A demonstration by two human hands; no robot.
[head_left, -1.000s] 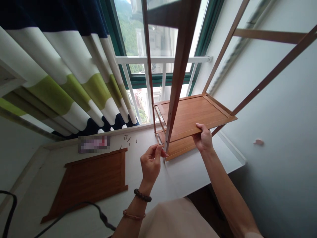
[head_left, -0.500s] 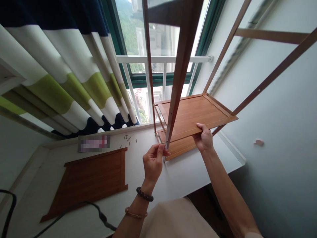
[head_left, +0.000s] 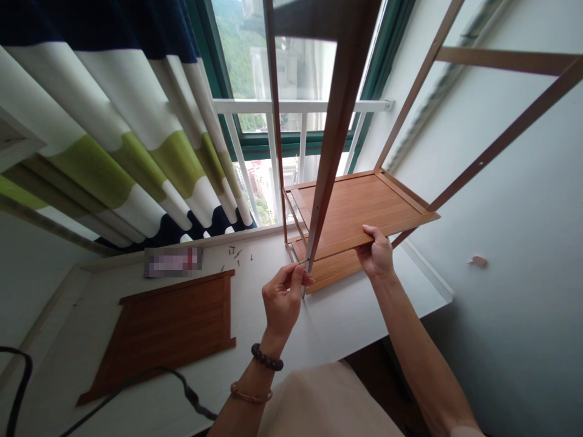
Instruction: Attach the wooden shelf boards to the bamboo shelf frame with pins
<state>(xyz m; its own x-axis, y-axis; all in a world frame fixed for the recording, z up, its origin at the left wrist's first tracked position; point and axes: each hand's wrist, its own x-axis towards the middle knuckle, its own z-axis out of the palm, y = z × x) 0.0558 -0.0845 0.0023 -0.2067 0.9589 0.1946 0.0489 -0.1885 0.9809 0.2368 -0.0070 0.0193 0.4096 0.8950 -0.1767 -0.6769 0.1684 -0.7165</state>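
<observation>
A wooden shelf rack stands on the white ledge, with a wooden shelf board (head_left: 359, 200) fitted between its posts. My left hand (head_left: 283, 297) is closed in a pinch on a small thin screw (head_left: 302, 261), which points at the side of the near post (head_left: 324, 176). Most of the screw is hidden by the fingers. At the board's front edge, my right hand (head_left: 377, 255) grips it, thumb on top and fingers beneath. A lower shelf board (head_left: 334, 271) lies below the held one.
A loose wooden panel (head_left: 168, 337) lies on the white ledge (head_left: 268, 243) at left. Several screws (head_left: 234, 252) are scattered behind it, near a blurred packet (head_left: 173, 262). A black cable (head_left: 182, 385) crosses the lower left. Striped curtains (head_left: 150, 145) and a railing (head_left: 296, 107) stand behind.
Both hands keep their holds on the screw and the shelf board. The view has shifted very slightly; nothing else visibly differs.
</observation>
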